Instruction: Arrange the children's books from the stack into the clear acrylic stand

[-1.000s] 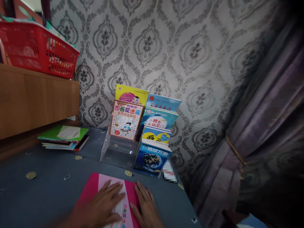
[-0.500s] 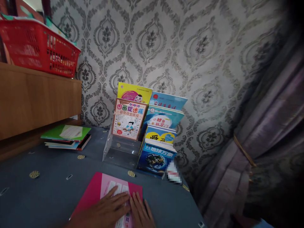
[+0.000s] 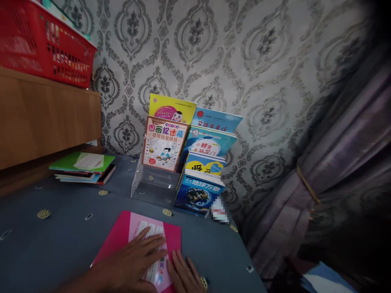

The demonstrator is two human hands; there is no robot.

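Note:
A pink book [image 3: 114,240] lies flat on the dark table near its front edge, its cover a darker pink with a pale band of print. Across that band rests my left hand [image 3: 134,258], fingers spread and nothing in its grasp. My right hand [image 3: 185,272] lies on the book's right edge with its fingers stretched out flat. Behind the book stands a clear acrylic rack [image 3: 152,189] of tiered picture books. A brown-bordered book [image 3: 165,144] leans in its left column, before a yellow book [image 3: 172,106]. The right column holds several books, a blue globe-cover book [image 3: 197,197] foremost.
Several thin books topped by a green one [image 3: 65,162] are stacked at the table's left. A red basket [image 3: 69,57] sits on a wooden cabinet [image 3: 49,118] above them. A tied curtain [image 3: 285,228] hangs at the right, and a pixelated item [image 3: 219,211] lies beside the rack.
The view has tilted slightly downward, so everything sits higher in the picture. My hands have moved a little apart on the pink book, the right one sliding lower along its edge.

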